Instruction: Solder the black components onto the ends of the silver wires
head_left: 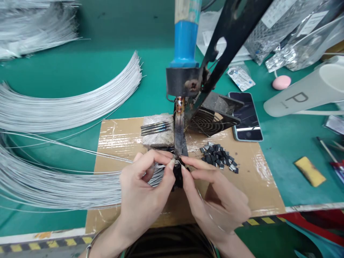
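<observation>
A soldering iron with a blue handle (185,43) hangs tip down in a black metal stand (225,36). Right under its tip (178,143), the fingers of both hands nearly meet. My left hand (146,197) is closed in a pinch on a thin grey wire, whose end is mostly hidden by the fingertips. My right hand (220,197) pinches a strand of solder wire (208,211) that runs down across the palm. Below the tip is a black block (177,179), partly covered by the hands. Many grey wires (80,190) fan in from the left, behind my left hand.
A second wire bundle (80,109) lies farther back. On the cardboard (258,186) are small black connector pieces (217,156) and a pad with dark rods (157,139). A fan (212,118), phone (247,118), white cup (301,93) and yellow sponge (310,171) are to the right.
</observation>
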Tool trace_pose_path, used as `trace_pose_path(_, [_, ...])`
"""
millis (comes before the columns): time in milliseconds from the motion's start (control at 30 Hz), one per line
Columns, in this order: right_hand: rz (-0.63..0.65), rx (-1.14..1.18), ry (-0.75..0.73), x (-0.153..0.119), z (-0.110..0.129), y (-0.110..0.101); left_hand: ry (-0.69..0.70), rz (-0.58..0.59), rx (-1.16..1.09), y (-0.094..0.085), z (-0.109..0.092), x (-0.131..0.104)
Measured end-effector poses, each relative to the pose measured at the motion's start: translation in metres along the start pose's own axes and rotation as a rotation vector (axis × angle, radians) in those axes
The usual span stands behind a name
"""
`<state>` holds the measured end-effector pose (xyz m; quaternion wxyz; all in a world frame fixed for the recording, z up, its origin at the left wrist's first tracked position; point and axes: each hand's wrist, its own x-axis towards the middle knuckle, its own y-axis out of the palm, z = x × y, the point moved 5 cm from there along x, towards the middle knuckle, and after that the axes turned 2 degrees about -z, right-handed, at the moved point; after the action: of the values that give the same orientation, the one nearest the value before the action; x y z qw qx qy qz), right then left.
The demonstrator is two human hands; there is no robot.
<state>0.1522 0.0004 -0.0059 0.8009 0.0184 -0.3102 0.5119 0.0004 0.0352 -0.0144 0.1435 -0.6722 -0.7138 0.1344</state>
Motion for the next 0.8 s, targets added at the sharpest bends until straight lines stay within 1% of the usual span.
trace_pose_path(333, [-0.014,0.001,-0.03,0.0017,0.0016,0.001,0.013,-0.009,0.023,-0.0012,-0.0029,-0.001])
trace_pose_path(567, [-0.002,0.014,-0.005,0.0015,0.0003,0.0008,0.016,-0.01,0.03,0.0003,-0.0009,0.0006])
trace_pose_path(800, [-0.012,0.003,-0.01,0.0007,-0.0014,0.0014,0.031,-0.009,0.041,0.0003,-0.0008,0.0014])
